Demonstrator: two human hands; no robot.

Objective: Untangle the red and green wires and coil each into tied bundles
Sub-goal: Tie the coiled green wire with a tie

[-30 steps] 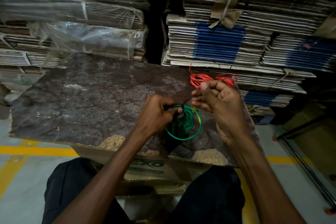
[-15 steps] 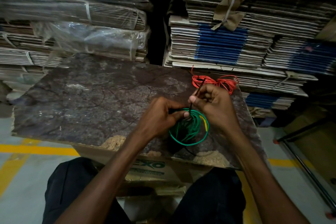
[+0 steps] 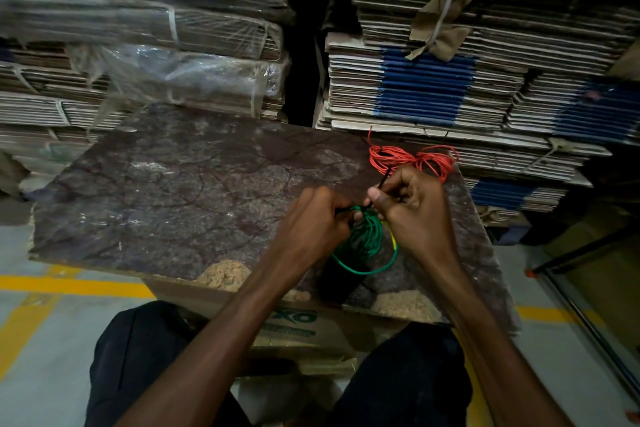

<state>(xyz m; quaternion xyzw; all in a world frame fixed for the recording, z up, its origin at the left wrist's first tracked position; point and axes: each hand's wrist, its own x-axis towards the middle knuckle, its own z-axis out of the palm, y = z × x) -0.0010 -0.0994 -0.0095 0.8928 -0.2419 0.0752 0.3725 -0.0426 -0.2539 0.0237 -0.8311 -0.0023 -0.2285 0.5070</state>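
A coil of green wire [image 3: 369, 246] hangs between my hands over the dark board [image 3: 180, 191]. My left hand [image 3: 313, 222] grips the coil's top left side. My right hand [image 3: 412, 208] pinches a thin black tie [image 3: 381, 182] that sticks up from the coil's top. A tied bundle of red wire [image 3: 412, 158] lies on the board's far right corner, just beyond my right hand.
Stacks of flattened cardboard [image 3: 433, 80] rise right behind the board, some wrapped in plastic [image 3: 156, 55]. The board rests on a cardboard box [image 3: 298, 321] between my knees. Its near edge is chipped. Grey floor with yellow lines [image 3: 69, 286] lies on both sides.
My right hand came down from above the red bundle to the green coil and took hold of the black tie. My left hand kept holding the coil.
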